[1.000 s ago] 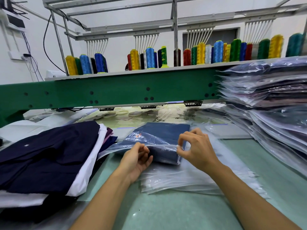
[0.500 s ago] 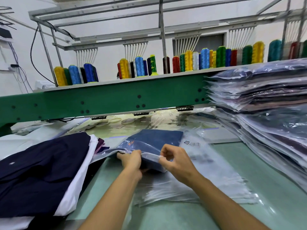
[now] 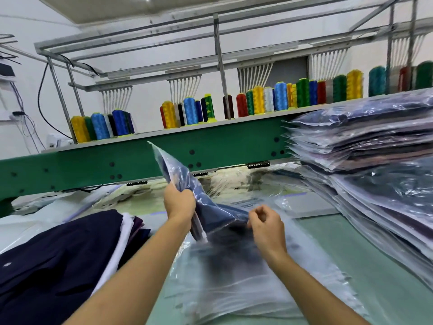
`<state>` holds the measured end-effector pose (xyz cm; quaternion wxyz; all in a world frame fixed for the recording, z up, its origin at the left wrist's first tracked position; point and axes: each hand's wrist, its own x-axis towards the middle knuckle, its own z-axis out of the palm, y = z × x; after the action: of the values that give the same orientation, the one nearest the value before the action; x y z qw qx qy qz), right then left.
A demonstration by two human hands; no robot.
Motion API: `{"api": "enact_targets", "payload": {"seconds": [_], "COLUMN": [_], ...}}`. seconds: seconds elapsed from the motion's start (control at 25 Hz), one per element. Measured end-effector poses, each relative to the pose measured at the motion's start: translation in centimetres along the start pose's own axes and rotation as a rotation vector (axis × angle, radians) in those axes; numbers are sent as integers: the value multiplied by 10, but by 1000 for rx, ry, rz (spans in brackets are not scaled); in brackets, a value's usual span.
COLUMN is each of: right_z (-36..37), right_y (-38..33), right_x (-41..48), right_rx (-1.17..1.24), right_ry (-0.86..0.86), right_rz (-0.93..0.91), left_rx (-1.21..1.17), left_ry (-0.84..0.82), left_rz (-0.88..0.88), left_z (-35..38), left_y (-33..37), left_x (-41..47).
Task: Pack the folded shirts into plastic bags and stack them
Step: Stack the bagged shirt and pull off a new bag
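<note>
Bagging looks done — left hand point(image 3: 179, 202) grips the bagged shirt point(image 3: 174, 174) tilted above the empty bags point(image 3: 234, 287), right hand point(image 3: 267, 227) curled at its edge, hold unclear — next, lay it squarely on the stack point(image 3: 363, 146).

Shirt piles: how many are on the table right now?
2: an unbagged pile at left and a bagged stack at right. The left hand grips one more bagged shirt; more piles may be hidden.
</note>
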<state>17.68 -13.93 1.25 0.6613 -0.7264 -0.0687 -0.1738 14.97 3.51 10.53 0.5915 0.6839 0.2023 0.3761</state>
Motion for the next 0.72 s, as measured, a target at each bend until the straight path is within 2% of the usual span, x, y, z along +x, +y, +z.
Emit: {"api": "enact_targets", "payload": {"seconds": [0.08,0.12,0.28,0.36,0.48,0.6,0.72], "right_z": [-5,-8,-21,-27,-34,-41,-49], "right_y": [-8,-12,-23,-27,-26,-25,-31], "right_x": [20,32,67,67,66,69,68], "right_rx": [-188,-276,-284,-289,-231,-13,136], "right_ry": [49,7,-435,-573,-540,-496,-515], "right_rz": [55,85,264,398,552,695,682], "left_rx": [-9,-15,-141,-186,-238,-280,-290], "left_ry": [-66,-98,-285,-366,-466,-514,-529], "left_rz": [51,64,14,17,50,69,63], "left_z": [6,8,15,19,26,29,28], "left_y": [22,31,66,82,101,113,119], "left_x": [6,9,10,5,-3,-8,-9]}}
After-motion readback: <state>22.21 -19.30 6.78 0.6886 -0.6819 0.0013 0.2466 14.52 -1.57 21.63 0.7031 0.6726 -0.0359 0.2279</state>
